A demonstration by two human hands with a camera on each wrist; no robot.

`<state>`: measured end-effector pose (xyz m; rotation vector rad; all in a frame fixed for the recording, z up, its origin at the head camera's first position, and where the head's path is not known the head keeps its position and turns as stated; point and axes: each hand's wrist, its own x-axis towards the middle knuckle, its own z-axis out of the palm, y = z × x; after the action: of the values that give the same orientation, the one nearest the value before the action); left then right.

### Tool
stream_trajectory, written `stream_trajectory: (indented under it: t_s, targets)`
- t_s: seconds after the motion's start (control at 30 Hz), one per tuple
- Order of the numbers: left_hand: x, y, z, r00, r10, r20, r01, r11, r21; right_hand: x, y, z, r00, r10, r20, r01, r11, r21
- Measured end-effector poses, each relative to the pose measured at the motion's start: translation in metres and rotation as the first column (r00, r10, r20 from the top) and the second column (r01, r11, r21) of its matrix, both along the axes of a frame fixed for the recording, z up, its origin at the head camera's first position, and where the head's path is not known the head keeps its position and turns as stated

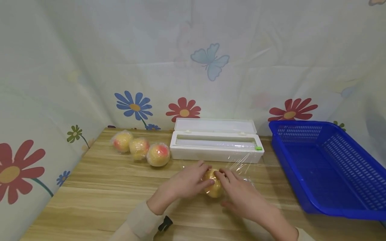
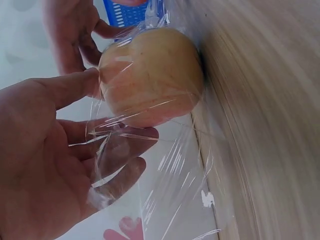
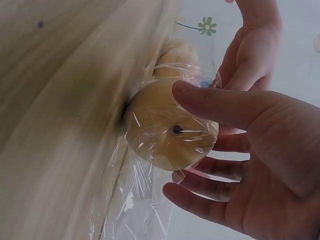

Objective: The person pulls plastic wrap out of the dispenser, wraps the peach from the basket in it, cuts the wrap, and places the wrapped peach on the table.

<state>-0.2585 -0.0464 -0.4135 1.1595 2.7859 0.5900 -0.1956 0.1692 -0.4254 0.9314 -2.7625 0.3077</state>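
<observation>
A yellow peach (image 1: 213, 185) with a pink blush rests on the wooden table between both hands, under clear plastic wrap (image 2: 175, 175). My left hand (image 1: 191, 180) holds it from the left, thumb on its near side, with film stretched over the fingers. From the right, my right hand (image 1: 241, 194) curves round it, the thumb lying over the wrapped top. A dark stem spot shows on the peach (image 3: 170, 127) in the right wrist view. Loose film spreads on the table toward the white wrap dispenser box (image 1: 215, 152), whose lid stands up.
Several wrapped peaches (image 1: 158, 155) sit in a row at the back left. A blue plastic basket (image 1: 301, 180) stands at the right. Behind the table hangs a flowered curtain (image 1: 211, 90). A small black clip (image 1: 165, 223) shows beside the left sleeve.
</observation>
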Motion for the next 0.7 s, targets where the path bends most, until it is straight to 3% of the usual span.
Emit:
stream_trajectory:
  t_s: [0.2, 0.37, 0.7]
  targets:
    - [-0.007, -0.004, 0.001, 0.997, -0.003, 0.075, -0.001, 0.999, 0.054, -0.009, -0.003, 0.001, 0.997, -0.048, 0.063, 0.047, 0.999, 0.007]
    - [-0.010, -0.003, 0.000, 0.999, -0.019, 0.027, 0.019, 1.000, -0.013, -0.018, -0.004, -0.004, 0.997, -0.050, 0.059, 0.051, 0.999, -0.007]
    - [-0.012, 0.003, -0.002, 0.997, 0.041, -0.071, -0.047, 0.996, -0.081, -0.033, 0.002, -0.007, 0.997, 0.014, 0.078, -0.006, 0.996, -0.093]
